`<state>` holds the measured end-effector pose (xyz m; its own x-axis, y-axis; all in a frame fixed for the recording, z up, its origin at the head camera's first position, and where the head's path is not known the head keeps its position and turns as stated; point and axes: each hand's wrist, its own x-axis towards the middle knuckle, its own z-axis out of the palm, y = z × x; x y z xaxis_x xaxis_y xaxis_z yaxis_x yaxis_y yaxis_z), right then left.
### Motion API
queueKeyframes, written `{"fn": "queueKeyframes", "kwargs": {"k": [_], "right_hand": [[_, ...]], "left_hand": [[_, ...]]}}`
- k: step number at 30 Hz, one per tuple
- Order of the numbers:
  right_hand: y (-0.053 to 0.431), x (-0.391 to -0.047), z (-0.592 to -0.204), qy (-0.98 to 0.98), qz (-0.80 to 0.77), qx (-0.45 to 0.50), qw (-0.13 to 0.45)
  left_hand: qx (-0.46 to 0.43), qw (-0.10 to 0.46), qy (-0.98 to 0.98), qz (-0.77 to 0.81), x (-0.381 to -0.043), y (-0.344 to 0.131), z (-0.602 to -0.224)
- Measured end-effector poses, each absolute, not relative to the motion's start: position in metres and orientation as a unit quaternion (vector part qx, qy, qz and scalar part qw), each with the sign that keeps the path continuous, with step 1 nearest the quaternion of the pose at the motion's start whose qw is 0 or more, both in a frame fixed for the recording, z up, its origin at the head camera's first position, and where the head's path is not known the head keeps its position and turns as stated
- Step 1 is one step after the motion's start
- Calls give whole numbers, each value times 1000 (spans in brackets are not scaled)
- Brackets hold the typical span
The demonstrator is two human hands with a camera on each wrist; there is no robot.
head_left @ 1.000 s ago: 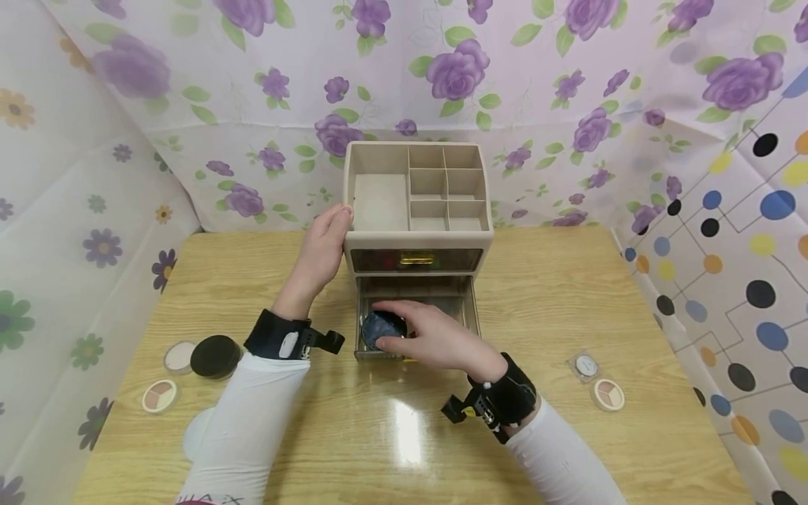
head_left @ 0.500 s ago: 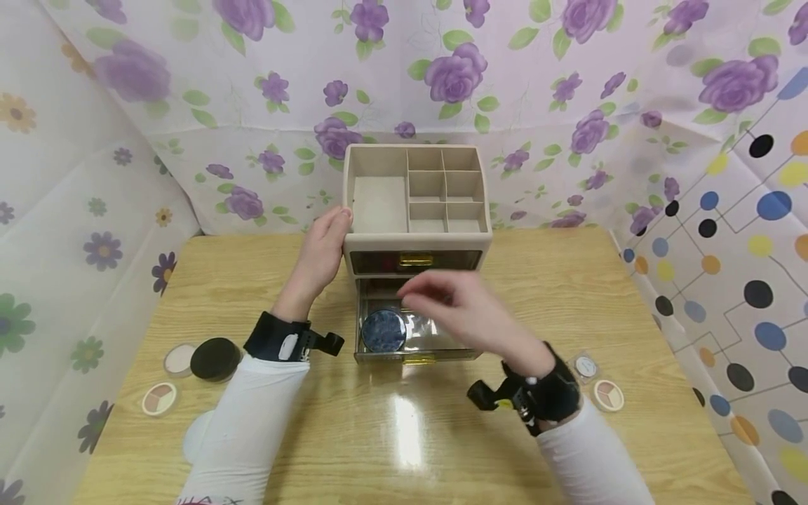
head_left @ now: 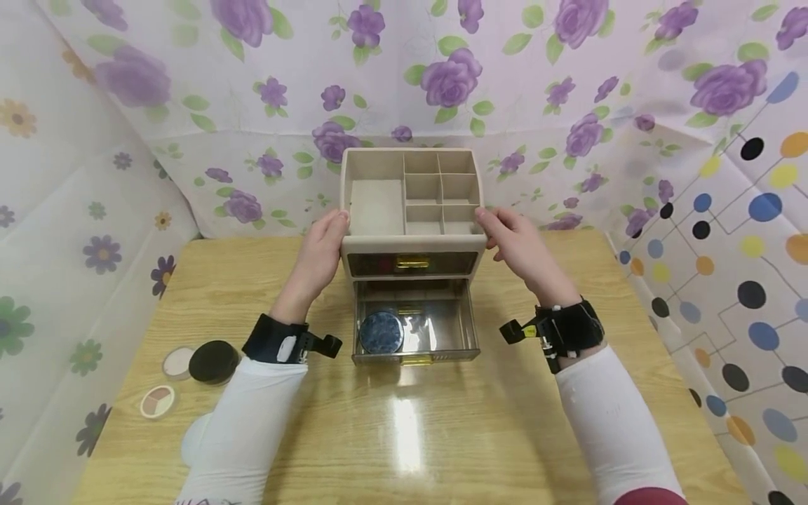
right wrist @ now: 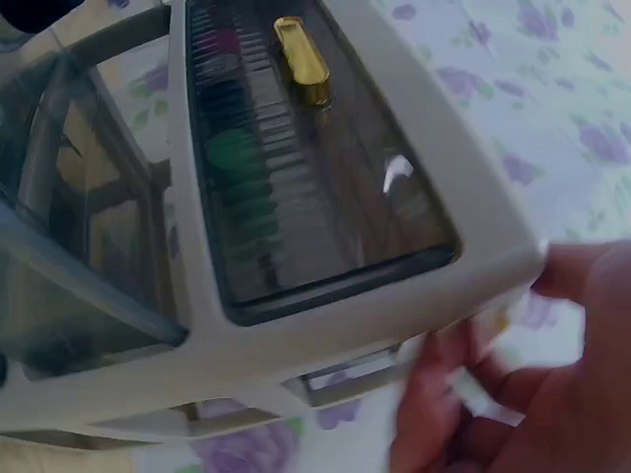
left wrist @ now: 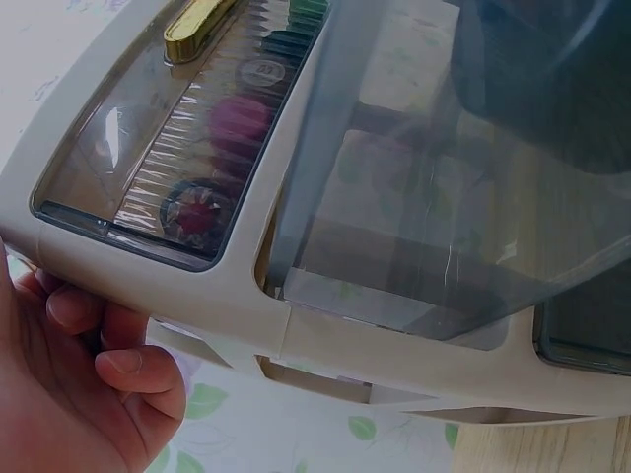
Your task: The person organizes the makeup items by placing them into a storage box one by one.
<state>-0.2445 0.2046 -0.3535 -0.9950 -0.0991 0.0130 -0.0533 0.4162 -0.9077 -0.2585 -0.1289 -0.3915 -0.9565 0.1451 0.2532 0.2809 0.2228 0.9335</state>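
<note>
A beige cosmetic organizer (head_left: 413, 243) stands at the back of the table, compartments on top and clear drawers below. My left hand (head_left: 320, 251) grips its left side, thumb at the top rim; the left wrist view shows those fingers (left wrist: 146, 370) curled under the side wall. My right hand (head_left: 525, 249) holds the right side, thumb on the rim and fingers bent below it. The lower drawer (head_left: 451, 335) is pulled out, with a round dark-blue marbled case (head_left: 381, 332) in its left part. Behind the closed upper drawer front (left wrist: 108, 148) show colourful contents; it has a gold handle (head_left: 412, 261).
At the left of the table (head_left: 353, 435) lie a black round lid (head_left: 214, 361), a pale powder pan (head_left: 177, 362) and a three-colour palette (head_left: 157, 402). A pale disc (head_left: 193, 440) is partly under the left sleeve. Patterned cloth walls (head_left: 252, 161) stand close behind and at both sides.
My right hand has left the marbled case in the lower drawer and moved up and right to the organizer's right side. The left hand stays in place. The right forearm now covers the small right-side items.
</note>
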Motion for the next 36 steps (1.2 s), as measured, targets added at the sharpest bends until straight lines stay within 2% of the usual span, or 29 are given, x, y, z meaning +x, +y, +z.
{"fn": "queueKeyframes", "kwargs": {"k": [11,18,25,33,36], "right_hand": [[194,-261,-384,715,-697,-51,18],[192,-263,-387,691,-721,-55,14],[195,-258,-386,682,-731,-40,-6],[191,-255,-388,685,-728,-35,-3],[190,-257,-390,685,-728,-39,-4]], "left_hand": [[-136,47,-796,-587,-256,-139,-391],[-168,25,-819,-548,-249,-159,-383],[-125,1,-883,-453,-227,-221,-389],[-106,-95,-931,-336,-190,-308,-414],[-120,-107,-945,-284,-177,-327,-430]]}}
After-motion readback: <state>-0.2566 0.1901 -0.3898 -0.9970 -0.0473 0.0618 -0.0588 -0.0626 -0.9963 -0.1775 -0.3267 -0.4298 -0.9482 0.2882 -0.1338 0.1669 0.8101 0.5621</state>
